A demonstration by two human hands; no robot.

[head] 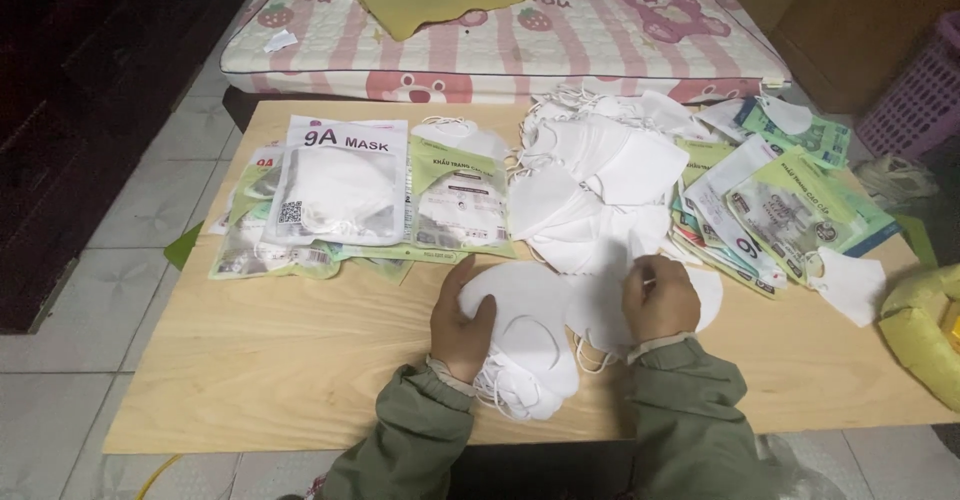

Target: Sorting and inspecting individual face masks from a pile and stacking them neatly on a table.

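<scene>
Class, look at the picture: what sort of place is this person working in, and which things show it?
Probably a room in a home, used for packing by hand: a low wooden table on a tiled floor, a cartoon-patterned mattress behind it, loose white masks heaped beside packets.

Flat rectangular mask pouches, clear-fronted with white and green panels (340, 195), lie far-left on the worktop (300, 360); green-and-white pouches (780, 210) are heaped far-right.

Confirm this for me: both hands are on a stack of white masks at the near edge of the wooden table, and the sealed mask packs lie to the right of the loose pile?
Not quite. The head view shows the sealed mask packs lying left of the loose pile. Both hands, left hand and right hand, do rest on the stack of white masks near the wooden table edge.
</scene>
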